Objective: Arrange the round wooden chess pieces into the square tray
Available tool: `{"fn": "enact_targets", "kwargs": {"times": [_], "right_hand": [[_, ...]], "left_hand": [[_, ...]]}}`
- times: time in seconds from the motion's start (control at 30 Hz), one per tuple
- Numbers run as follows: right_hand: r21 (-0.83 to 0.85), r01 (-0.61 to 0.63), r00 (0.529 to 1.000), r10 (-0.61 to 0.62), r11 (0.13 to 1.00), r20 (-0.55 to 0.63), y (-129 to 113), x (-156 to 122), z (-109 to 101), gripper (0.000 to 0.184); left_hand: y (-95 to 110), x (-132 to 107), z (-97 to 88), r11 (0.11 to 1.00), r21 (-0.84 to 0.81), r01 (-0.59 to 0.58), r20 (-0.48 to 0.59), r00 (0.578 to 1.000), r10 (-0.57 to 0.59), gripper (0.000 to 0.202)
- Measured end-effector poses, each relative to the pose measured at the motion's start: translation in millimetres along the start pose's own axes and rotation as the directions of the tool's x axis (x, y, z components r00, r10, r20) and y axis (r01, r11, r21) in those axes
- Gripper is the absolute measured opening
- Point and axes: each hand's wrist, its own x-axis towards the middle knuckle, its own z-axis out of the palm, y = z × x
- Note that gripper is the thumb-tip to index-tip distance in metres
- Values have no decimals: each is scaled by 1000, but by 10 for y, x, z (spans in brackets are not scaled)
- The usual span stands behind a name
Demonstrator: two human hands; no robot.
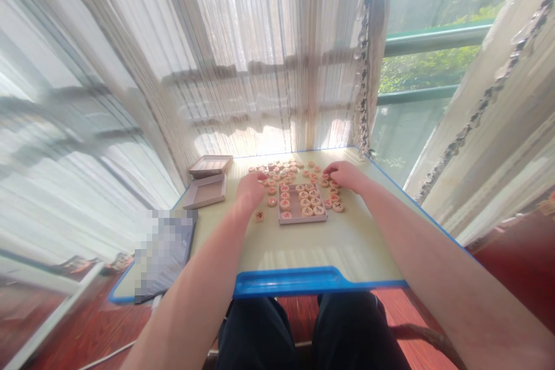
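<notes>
Head view: pixelated dark slab point(167, 254) at near left of cream tabletop point(303, 243). Left hand point(250, 189) and right hand point(344, 176) curl over wooden discs point(284, 176); grip unreadable. Small tray point(302, 203) between them holds discs. Two empty boxes point(207, 180) left. Sheer curtains point(217, 52) beyond.

Two shallow empty box halves point(207, 182) near far left corner of table point(329, 248), one behind the other. Dark flat item point(167, 254), blurred, at left edge. Sheer curtains point(225, 58) behind; green railing point(433, 40) beyond window. Red floor point(95, 329) below.
</notes>
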Motion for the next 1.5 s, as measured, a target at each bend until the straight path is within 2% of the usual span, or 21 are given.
{"fn": "enact_targets", "kwargs": {"times": [0.1,0.17,0.3,0.4,0.53,0.63,0.7,0.83,0.93,1.07,1.2,1.37,1.43,1.5], "right_hand": [[-35,3,1000,-3,999,-11,5,8,6,40],[-120,39,999,-41,992,-14,-13,-3,6,37],[-305,111,993,-119,946,-10,-63,-43,-11,33],[-361,90,994,-104,928,-22,-80,-73,-37,36],[-403,56,998,-53,913,19,-84,-94,-61,33],[-397,43,999,-42,917,12,-67,-80,-38,31],[-375,73,996,-89,924,-25,-38,-54,8,32],[-313,219,955,-269,924,-125,45,22,153,36],[-275,288,934,-332,917,-131,92,106,250,41],[-261,295,952,-307,919,-5,109,247,314,49],[-277,380,925,-362,882,117,110,325,331,49],[-232,327,943,-330,916,28,118,263,327,48],[-225,295,951,-307,929,-23,113,247,318,51],[-229,247,966,-259,942,-23,96,256,300,54]], "left_hand": [[8,-13,-13,999,40,-5,-22,1000,6,38],[23,-28,-18,996,83,-31,-17,999,32,37],[60,-58,-19,985,142,-96,58,994,88,34],[72,-70,-16,978,174,-117,102,990,100,32],[75,-72,-8,973,193,-129,116,987,108,33],[71,-65,-1,976,177,-125,110,988,107,33],[56,-53,-1,983,143,-116,85,991,105,34],[-17,-14,-14,996,59,-64,-64,996,67,37],[-81,27,-1,999,5,-36,-153,988,36,41],[-144,99,70,999,-45,-12,-123,992,6,47],[-232,180,132,985,-168,34,-136,989,-58,55],[-299,218,142,956,-287,61,-122,987,-100,56],[-283,210,141,960,-276,47,-122,989,-83,52],[-258,201,143,973,-230,32,-125,990,-62,46]]}}
